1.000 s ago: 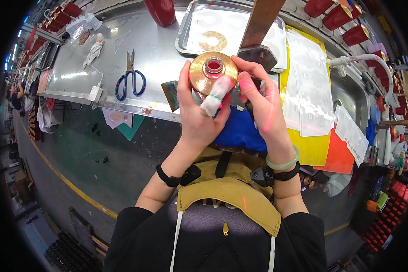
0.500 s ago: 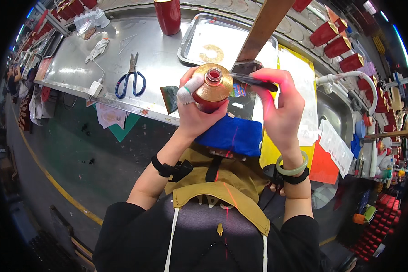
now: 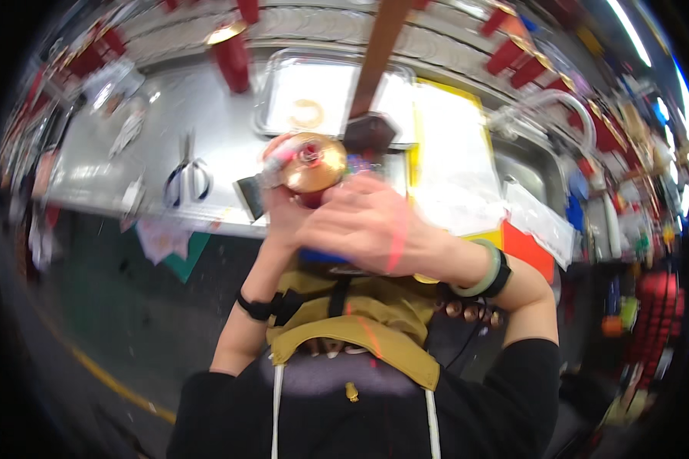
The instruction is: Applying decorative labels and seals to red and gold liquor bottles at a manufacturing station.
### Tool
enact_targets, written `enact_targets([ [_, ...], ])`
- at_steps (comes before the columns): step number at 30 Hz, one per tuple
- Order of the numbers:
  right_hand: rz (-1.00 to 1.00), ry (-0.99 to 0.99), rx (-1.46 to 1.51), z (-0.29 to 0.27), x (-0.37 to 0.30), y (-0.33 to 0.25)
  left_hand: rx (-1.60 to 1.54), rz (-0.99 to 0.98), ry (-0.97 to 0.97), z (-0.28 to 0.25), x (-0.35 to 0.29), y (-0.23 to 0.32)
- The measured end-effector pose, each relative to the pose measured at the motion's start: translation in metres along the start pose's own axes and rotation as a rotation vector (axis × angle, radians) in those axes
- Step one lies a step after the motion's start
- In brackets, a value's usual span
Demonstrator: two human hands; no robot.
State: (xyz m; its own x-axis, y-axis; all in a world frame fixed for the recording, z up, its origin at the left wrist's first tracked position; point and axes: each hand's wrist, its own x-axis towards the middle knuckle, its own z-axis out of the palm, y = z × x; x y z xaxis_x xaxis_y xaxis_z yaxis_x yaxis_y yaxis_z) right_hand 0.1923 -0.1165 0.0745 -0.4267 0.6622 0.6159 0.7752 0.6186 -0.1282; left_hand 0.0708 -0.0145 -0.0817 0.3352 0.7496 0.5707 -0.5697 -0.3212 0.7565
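Note:
The picture is blurred by motion. My left hand [image 3: 277, 210] is shut on a red cylinder with a round gold top [image 3: 311, 163], held up over the front edge of the steel bench [image 3: 107, 164]. A white-wrapped finger of that hand lies along the gold top. My right hand [image 3: 367, 228] reaches across from the right, just below and in front of the cylinder, fingers curled toward it. Whether it holds anything is hidden by blur. A green bangle and a dark band sit on my right wrist.
Blue-handled scissors [image 3: 187, 180] lie on the bench to the left. Behind the cylinder is a metal tray [image 3: 283, 115] holding a gold ring [image 3: 308, 113]. A brown bar [image 3: 379, 53] hangs over it. Red cylinders [image 3: 231, 52] stand along the back, and a yellow sheet [image 3: 445, 141] lies at right.
My right hand has swung left across the front of the cylinder, and the thin dark tool it held is no longer visible. The view has tilted and blurred.

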Motion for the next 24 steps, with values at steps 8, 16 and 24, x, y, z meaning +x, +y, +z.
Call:
enact_targets([
  [8, -0.015, 0.055, -0.134, 0.087, -0.042, 0.017, 0.786, 0.237, -0.048, 0.009, -0.005, -0.029],
  [16, -0.284, 1.609, 2.393, 0.221, 0.041, 0.004, 0.892, 0.309, -0.079, -0.005, -0.005, -0.042],
  [24, -1.080, 1.434, 2.896, 0.235, 0.045, 0.036, 0.916, 0.299, -0.088, -0.009, -0.002, -0.046],
])
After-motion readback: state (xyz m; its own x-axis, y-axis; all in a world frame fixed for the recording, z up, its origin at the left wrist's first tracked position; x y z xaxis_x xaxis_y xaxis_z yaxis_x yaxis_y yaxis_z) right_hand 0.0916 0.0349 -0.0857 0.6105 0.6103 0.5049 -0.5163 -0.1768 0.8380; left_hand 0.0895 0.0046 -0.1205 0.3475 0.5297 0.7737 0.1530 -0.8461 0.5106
